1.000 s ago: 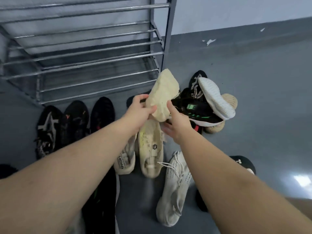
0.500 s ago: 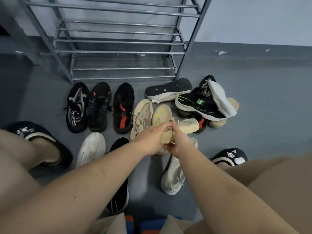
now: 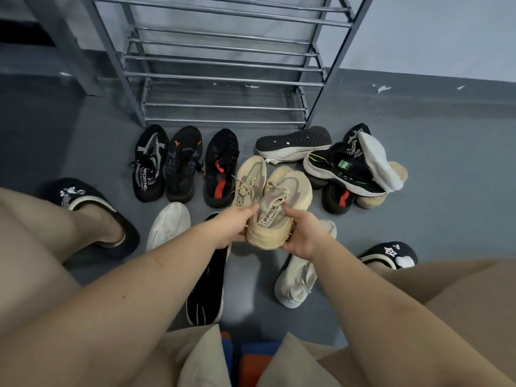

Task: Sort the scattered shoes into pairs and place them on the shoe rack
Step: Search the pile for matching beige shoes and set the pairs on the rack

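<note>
Turned upright, beige sneaker [image 3: 275, 210] seemingly gripped between left hand [image 3: 236, 223], right hand [image 3: 303, 234].

light: dim, even, cool | shadows: soft | focus: sharp | edges: wide-angle bowing

Grey floor [image 3: 446, 191] meets a pale wall [image 3: 432, 32] with a chipped grey skirting [image 3: 418, 89]

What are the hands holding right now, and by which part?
Both the left hand and right hand grip one beige sneaker at its heel end, one on each side.
</note>
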Demonstrator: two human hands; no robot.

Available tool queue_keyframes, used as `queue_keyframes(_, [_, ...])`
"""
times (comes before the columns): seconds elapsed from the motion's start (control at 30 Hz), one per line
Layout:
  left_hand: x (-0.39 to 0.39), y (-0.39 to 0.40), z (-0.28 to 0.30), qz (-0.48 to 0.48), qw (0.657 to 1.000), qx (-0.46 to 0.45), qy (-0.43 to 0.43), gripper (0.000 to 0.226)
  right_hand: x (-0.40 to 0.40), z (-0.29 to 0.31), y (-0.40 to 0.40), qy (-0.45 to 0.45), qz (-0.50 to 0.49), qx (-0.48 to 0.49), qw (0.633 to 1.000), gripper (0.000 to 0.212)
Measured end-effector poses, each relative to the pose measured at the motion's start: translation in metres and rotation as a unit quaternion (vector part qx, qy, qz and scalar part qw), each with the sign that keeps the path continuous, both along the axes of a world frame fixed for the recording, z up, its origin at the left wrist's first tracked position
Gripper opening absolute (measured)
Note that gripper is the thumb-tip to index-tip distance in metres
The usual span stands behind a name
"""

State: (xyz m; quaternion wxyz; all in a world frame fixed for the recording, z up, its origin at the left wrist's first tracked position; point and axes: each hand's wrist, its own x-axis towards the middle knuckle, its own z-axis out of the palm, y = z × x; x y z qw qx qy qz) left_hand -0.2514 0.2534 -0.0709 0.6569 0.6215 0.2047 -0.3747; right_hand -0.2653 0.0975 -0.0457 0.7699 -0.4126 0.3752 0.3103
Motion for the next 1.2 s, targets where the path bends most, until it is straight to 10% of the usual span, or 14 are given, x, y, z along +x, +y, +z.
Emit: queue_keyframes(1.2, [0.001, 0.002, -0.035, 0.013, 0.999, -0.017, 0.035, 0.023, 0.005, -0.042, -0.001, -0.012, 0.144, -0.108, 0.984, 0.028])
